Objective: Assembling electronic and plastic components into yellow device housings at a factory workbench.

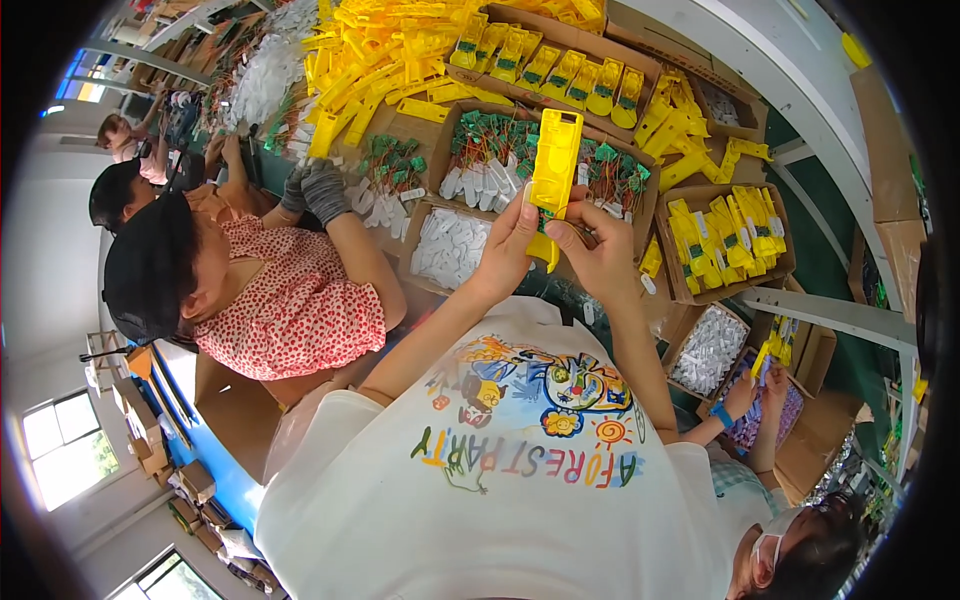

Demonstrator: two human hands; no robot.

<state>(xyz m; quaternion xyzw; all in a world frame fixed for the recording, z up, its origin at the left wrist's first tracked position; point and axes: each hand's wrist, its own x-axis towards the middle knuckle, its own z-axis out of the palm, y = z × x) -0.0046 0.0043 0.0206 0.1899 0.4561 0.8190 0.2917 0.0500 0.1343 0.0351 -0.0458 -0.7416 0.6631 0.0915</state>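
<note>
In front of my chest I hold up a long yellow plastic housing [557, 155], with its hollow side toward me. My left hand [510, 250] is closed on its lower left edge. On the lower right, my right hand [602, 245] pinches it between thumb and fingers. A bit of green circuit board [545, 214] shows inside the housing by my thumbs; the rest of it is hidden by my fingers. Behind the housing stands a cardboard box of green circuit boards with wires [490, 135] and white plastic pieces [480, 187].
A carton of small white parts [450, 245] stands left of my hands. To the right is a box of filled yellow housings [725, 240]. Yellow shells [390, 45] are heaped at the back. A gloved co-worker [290, 290] works at left, another person's hands [755, 395] at lower right.
</note>
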